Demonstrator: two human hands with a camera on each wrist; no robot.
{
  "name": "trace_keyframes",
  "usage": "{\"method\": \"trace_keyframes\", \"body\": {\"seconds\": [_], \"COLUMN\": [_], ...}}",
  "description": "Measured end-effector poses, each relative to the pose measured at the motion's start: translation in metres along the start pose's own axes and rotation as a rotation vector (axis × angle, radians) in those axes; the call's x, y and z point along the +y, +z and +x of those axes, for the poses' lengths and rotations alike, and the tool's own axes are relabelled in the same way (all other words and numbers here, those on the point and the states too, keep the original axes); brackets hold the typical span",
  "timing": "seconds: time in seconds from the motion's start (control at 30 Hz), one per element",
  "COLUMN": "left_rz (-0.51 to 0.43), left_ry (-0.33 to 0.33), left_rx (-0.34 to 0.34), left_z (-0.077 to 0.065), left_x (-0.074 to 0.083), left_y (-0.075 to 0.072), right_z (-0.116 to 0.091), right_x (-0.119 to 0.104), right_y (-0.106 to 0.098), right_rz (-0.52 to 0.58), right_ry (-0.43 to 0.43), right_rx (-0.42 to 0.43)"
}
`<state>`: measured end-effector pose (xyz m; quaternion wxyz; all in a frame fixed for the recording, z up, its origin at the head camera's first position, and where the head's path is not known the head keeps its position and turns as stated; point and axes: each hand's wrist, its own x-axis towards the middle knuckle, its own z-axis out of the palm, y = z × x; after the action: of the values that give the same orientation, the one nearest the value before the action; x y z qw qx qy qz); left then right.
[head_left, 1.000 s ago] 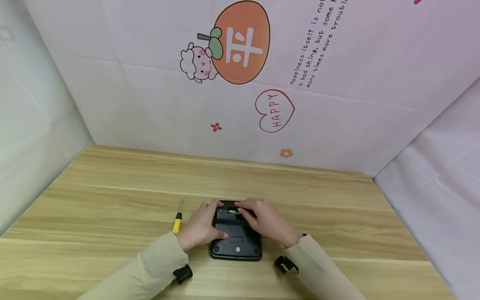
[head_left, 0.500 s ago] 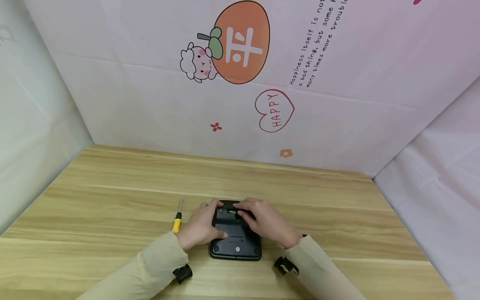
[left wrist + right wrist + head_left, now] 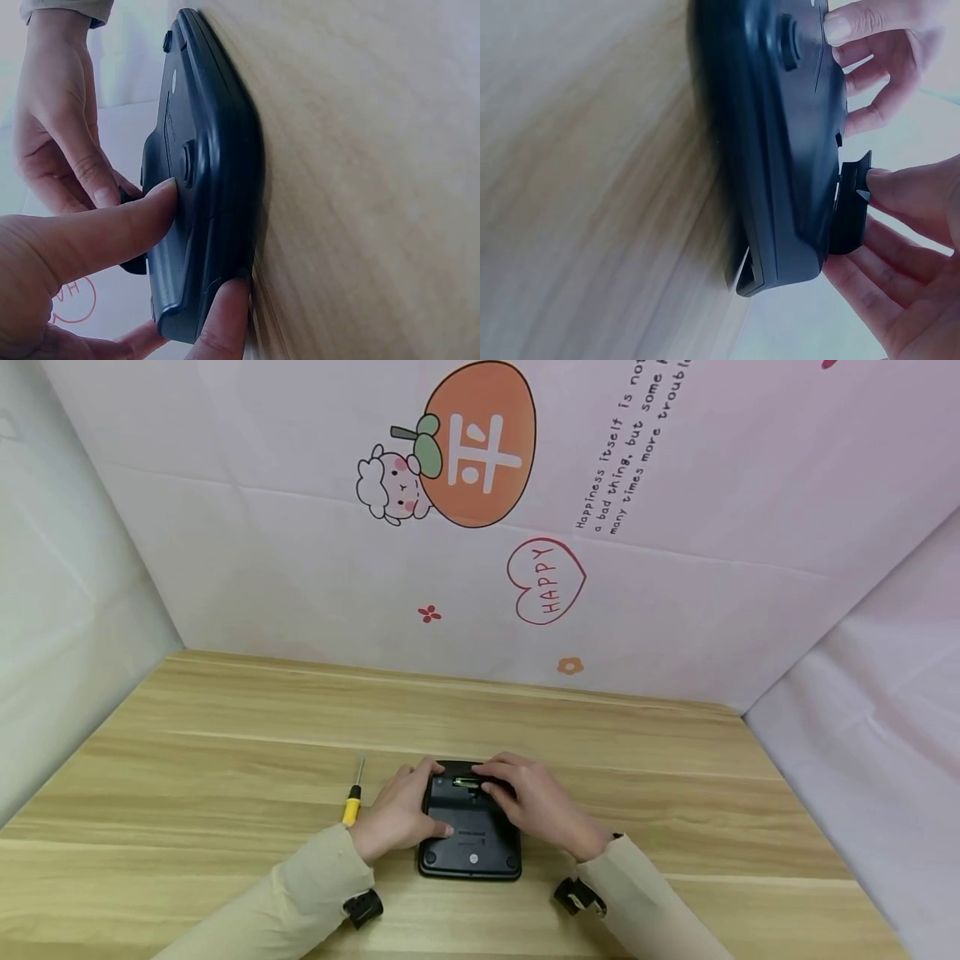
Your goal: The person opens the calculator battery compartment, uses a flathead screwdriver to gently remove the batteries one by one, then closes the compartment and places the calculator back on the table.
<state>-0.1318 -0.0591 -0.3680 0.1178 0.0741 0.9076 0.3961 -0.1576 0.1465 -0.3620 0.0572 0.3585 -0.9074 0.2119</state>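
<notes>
A black calculator (image 3: 474,839) lies on the table with its back facing up. Near its far end a battery (image 3: 467,782) shows in the uncovered compartment. My left hand (image 3: 397,810) grips the calculator's left side, thumb (image 3: 154,217) on the back and fingers at the edge. Between the thumb and fingers of my right hand (image 3: 536,802) is a black battery cover (image 3: 850,210), seen best in the right wrist view, tilted up right at the compartment. From the head, the right fingers hide most of that cover.
A screwdriver (image 3: 352,807) with a yellow and black handle lies left of the left hand, its tip pointing away. The wooden table (image 3: 637,760) runs back to a printed white cloth (image 3: 300,568). White cloth also hangs at both sides.
My right hand has shifted slightly right with the cover, and more of the battery shows in the compartment. The left hand keeps its hold on the calculator; the screwdriver lies as before.
</notes>
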Motion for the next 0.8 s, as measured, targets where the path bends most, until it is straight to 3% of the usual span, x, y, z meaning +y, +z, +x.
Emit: {"method": "trace_keyframes", "body": {"seconds": [0.8], "left_rz": [-0.016], "left_ry": [0.011], "left_rx": [0.016], "left_z": [-0.001], "left_x": [-0.001], "left_y": [0.001], "right_z": [-0.014], "right_x": [0.009], "right_y": [-0.011], "right_rz": [-0.044], "right_ry": [0.076], "right_rx": [-0.007]}}
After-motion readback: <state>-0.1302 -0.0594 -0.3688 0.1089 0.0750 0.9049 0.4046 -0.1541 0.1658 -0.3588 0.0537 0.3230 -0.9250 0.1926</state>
